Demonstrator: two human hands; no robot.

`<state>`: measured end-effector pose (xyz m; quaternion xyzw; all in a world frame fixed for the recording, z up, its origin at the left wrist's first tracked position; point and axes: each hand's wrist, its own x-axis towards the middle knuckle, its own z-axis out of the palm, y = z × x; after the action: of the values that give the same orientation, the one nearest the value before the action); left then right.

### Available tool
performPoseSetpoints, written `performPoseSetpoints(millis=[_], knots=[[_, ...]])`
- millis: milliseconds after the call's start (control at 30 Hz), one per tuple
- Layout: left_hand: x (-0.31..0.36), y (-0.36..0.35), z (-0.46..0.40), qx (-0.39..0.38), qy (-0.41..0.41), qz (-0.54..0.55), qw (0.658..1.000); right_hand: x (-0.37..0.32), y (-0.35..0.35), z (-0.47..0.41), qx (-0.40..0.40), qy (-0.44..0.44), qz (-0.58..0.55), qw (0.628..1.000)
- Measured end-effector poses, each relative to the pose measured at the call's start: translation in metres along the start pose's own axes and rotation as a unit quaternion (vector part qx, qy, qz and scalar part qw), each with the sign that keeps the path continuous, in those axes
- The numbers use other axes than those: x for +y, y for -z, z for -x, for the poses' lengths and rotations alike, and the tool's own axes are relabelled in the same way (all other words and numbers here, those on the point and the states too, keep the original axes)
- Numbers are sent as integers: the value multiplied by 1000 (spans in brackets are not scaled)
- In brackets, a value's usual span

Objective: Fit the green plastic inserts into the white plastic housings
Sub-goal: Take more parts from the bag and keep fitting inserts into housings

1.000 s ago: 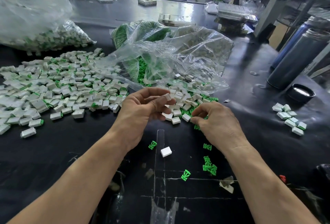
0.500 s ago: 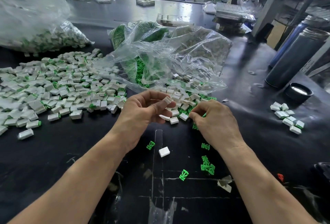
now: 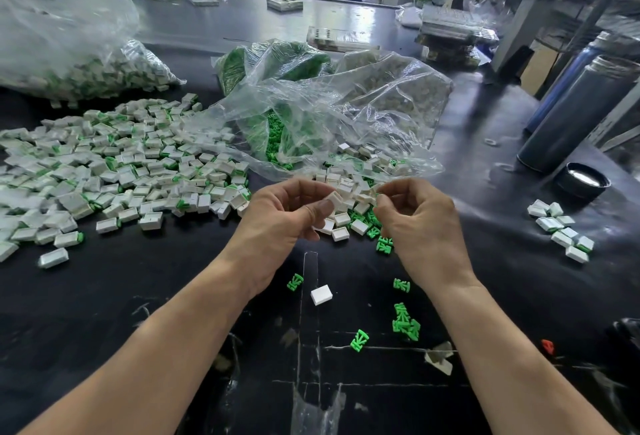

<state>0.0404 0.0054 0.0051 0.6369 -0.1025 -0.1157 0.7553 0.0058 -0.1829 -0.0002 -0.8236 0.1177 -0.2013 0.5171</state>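
Observation:
My left hand (image 3: 284,223) pinches a white housing (image 3: 335,199) between thumb and fingers, just above the mixed heap of housings and green inserts (image 3: 360,218). My right hand (image 3: 422,226) is raised beside it, its fingertips pinching a small green insert (image 3: 378,196) that is mostly hidden. The two pieces are close but apart. On the black table near me lie a single white housing (image 3: 321,295) and loose green inserts (image 3: 405,323).
A wide pile of assembled housings (image 3: 121,174) spreads at the left. An open clear bag (image 3: 346,115) of parts lies behind the heap, and a fuller bag (image 3: 69,53) at far left. A few assembled pieces (image 3: 561,230), a dark flask (image 3: 581,112) and its cap (image 3: 583,181) stand at right.
My right hand has lifted off the heap on the table and come up toward my left hand. The left hand has kept hold of its housing and barely moved.

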Motion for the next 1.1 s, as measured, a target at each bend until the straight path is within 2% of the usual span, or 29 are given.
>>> performPoseSetpoints(millis=[100, 200, 333, 733, 1100], knots=[[-2, -1, -1, 1, -6, -13, 1000, -2, -4, 4, -54, 7, -99, 994], [-3, -1, -1, 2, -17, -25, 1000, -6, -6, 9, -99, 52, -155, 982], [-5, 0, -1, -11, -22, -42, 999, -7, -10, 12, -106, 86, -122, 983], [-10, 5, -3, -11, -43, -95, 994, -7, -5, 11, -106, 99, -68, 987], [-13, 2, -4, -10, -38, -76, 996, -6, -7, 10, -112, -12, -147, 983]])
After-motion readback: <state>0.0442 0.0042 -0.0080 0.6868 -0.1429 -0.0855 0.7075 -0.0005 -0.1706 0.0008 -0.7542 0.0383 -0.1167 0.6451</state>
